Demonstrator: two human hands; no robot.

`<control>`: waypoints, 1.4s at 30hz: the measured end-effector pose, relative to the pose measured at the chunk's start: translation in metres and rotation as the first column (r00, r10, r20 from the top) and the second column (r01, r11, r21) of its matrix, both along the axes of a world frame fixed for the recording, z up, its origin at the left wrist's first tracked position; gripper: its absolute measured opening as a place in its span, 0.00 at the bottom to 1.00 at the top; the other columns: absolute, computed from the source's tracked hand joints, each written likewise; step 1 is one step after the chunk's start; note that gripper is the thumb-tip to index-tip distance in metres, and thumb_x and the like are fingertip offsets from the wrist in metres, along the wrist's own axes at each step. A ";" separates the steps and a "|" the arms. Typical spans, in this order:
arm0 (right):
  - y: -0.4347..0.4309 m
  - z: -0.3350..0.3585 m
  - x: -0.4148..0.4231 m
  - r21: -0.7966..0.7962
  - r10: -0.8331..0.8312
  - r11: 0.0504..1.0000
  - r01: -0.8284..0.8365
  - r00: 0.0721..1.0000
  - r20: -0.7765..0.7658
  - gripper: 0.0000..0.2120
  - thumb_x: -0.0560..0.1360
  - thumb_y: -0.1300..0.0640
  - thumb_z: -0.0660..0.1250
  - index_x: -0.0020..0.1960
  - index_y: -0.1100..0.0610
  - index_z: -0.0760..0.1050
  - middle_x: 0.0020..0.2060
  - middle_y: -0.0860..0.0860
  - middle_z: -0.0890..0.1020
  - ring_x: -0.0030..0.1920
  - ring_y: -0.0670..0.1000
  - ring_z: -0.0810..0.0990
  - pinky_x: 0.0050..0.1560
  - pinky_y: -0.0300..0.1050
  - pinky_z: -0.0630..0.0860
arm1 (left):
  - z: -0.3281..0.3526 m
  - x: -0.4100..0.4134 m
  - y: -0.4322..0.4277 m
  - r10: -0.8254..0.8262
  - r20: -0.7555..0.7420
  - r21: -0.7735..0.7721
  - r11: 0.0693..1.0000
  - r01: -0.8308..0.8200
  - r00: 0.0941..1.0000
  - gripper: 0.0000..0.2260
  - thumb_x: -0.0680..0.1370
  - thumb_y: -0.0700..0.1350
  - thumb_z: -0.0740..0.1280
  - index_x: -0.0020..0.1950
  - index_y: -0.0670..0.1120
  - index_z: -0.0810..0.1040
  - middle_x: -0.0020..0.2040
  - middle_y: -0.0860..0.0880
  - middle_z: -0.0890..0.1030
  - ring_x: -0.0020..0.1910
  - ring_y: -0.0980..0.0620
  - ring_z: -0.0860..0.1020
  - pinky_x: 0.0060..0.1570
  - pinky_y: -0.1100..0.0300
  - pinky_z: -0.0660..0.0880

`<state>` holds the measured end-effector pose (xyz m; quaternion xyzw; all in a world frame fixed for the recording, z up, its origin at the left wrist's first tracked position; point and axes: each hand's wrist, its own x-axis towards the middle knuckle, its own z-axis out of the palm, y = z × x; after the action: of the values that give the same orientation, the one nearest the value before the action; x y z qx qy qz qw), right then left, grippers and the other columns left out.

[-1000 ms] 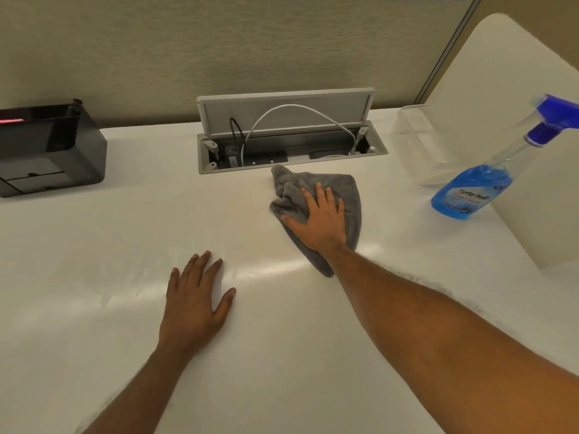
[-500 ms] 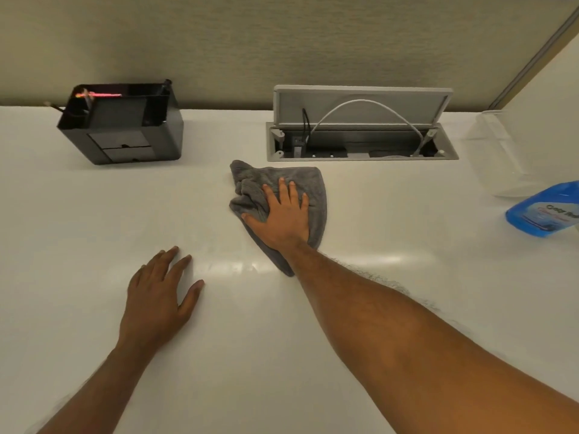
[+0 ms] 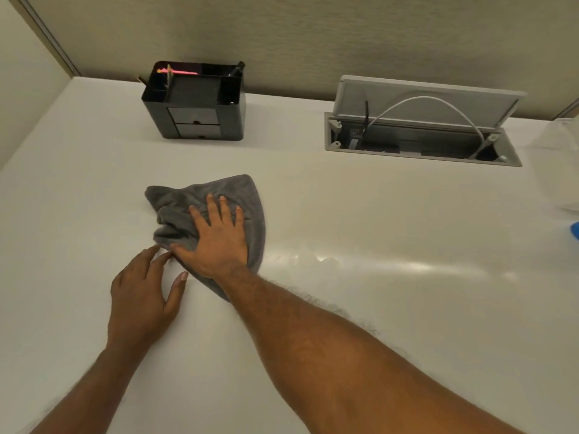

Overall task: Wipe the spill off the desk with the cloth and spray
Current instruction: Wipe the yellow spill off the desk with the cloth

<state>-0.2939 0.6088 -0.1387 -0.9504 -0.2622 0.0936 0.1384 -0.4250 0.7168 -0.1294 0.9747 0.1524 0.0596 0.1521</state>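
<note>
A crumpled grey cloth (image 3: 238, 192) lies on the white desk (image 3: 391, 308), left of centre. My right hand (image 3: 216, 239) presses flat on it with the fingers spread and straight. My left hand (image 3: 144, 296) rests flat on the bare desk just left of the cloth, its fingertips close to my right thumb. Only a blue sliver of the spray bottle (image 3: 575, 234) shows at the right edge. A shiny streak (image 3: 329, 260) lies on the desk right of the cloth. I cannot make out a distinct spill.
A black desk organiser (image 3: 195, 103) with pens stands at the back left. An open grey cable box (image 3: 419, 133) with a white cable sits in the desk at the back right. A clear plastic container (image 3: 560, 164) is at the right edge. Partition walls close the back and left.
My right hand has slid the cloth leftwards across the desk, towards my left hand. The view has swung left, so the spray bottle has almost left the frame.
</note>
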 end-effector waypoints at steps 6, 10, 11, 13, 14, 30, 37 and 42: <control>-0.050 -0.002 0.006 0.073 -0.024 0.997 0.020 0.998 0.050 0.37 0.75 0.28 0.55 0.79 0.43 0.55 0.81 0.50 0.51 0.80 0.52 0.44 0.77 0.57 0.32 | -0.005 -0.008 0.004 -0.025 -0.006 0.042 0.999 0.025 1.000 0.28 0.78 0.62 0.54 0.69 0.45 0.73 0.72 0.44 0.72 0.72 0.41 0.68 0.69 0.41 0.65; -0.128 -0.003 0.015 0.106 -0.197 0.977 0.187 0.976 0.091 0.37 0.74 0.28 0.56 0.78 0.42 0.59 0.80 0.49 0.57 0.80 0.52 0.50 0.78 0.57 0.38 | -0.009 -0.003 -0.004 0.020 0.038 0.020 1.000 -0.021 0.999 0.28 0.77 0.62 0.55 0.67 0.45 0.74 0.72 0.44 0.72 0.72 0.42 0.68 0.70 0.41 0.63; -0.152 -0.002 0.017 0.085 -0.249 0.967 0.241 0.963 0.103 0.37 0.73 0.28 0.55 0.78 0.43 0.60 0.79 0.49 0.59 0.80 0.52 0.52 0.78 0.58 0.40 | -0.010 -0.004 -0.005 0.028 0.048 0.007 1.000 -0.029 0.998 0.28 0.76 0.62 0.56 0.68 0.45 0.74 0.72 0.44 0.71 0.73 0.42 0.67 0.70 0.41 0.62; -0.202 -0.001 0.019 0.051 -0.363 0.932 0.359 0.923 0.130 0.36 0.74 0.28 0.57 0.77 0.44 0.63 0.79 0.50 0.60 0.79 0.53 0.54 0.78 0.58 0.44 | -0.011 -0.006 -0.006 0.037 0.057 -0.019 0.999 -0.036 0.998 0.28 0.76 0.62 0.55 0.68 0.45 0.74 0.73 0.45 0.71 0.74 0.42 0.66 0.72 0.40 0.60; -0.226 0.000 0.019 0.043 -0.417 0.909 0.415 0.898 0.138 0.36 0.74 0.29 0.58 0.77 0.44 0.63 0.79 0.50 0.60 0.79 0.53 0.54 0.78 0.59 0.45 | -0.011 -0.007 -0.006 0.039 0.057 -0.026 0.999 -0.037 0.998 0.29 0.76 0.62 0.55 0.68 0.45 0.73 0.73 0.45 0.70 0.74 0.42 0.65 0.72 0.40 0.59; -0.077 -0.008 -0.132 0.219 -0.196 0.961 0.167 0.974 0.114 0.37 0.73 0.32 0.59 0.77 0.49 0.65 0.78 0.56 0.61 0.80 0.59 0.54 0.77 0.64 0.47 | -0.007 -0.008 -0.002 0.165 0.204 -0.379 0.922 -0.078 0.965 0.28 0.82 0.57 0.50 0.71 0.40 0.72 0.72 0.39 0.72 0.73 0.40 0.67 0.75 0.45 0.59; -0.127 -0.008 -0.153 0.181 -0.103 0.980 0.076 0.984 0.145 0.34 0.75 0.31 0.59 0.76 0.44 0.64 0.80 0.49 0.58 0.80 0.51 0.51 0.77 0.63 0.45 | -0.001 -0.014 -0.008 0.078 0.164 -0.312 0.950 -0.023 0.983 0.31 0.80 0.61 0.50 0.73 0.40 0.69 0.74 0.40 0.69 0.75 0.41 0.65 0.75 0.46 0.59; -0.242 -0.006 -0.113 0.117 -0.428 0.903 0.413 0.888 0.170 0.34 0.73 0.31 0.61 0.75 0.44 0.66 0.77 0.50 0.65 0.79 0.53 0.58 0.78 0.60 0.45 | -0.009 -0.008 -0.047 -0.047 0.071 -0.103 0.993 0.055 0.996 0.30 0.80 0.61 0.50 0.73 0.44 0.70 0.74 0.42 0.69 0.76 0.42 0.64 0.74 0.39 0.52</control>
<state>-0.4067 0.3666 -0.1447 -0.9831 -0.0655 -0.0406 0.1663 -0.4331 0.6697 -0.1383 0.9664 0.1252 0.0808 0.2096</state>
